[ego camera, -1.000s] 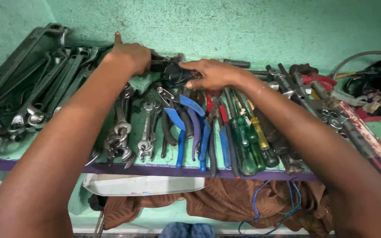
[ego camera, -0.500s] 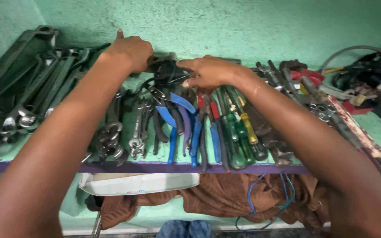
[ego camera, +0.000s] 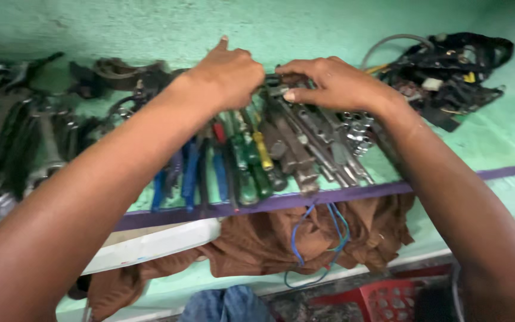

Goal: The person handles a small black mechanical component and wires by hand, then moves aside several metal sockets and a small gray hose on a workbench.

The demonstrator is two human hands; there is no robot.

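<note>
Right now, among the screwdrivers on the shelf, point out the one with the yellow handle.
It is the yellow-handled screwdriver, lying just below the left hand. The screwdrivers beside it have green handles, so its colour alone marks it out.

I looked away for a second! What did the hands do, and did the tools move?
Both hands, left and right, slid to the right along the shelf, from over the blue pliers to the back of the grey tools. Their fingers now pinch something small and dark between them. The tools and the brown cloth stayed put.
</note>
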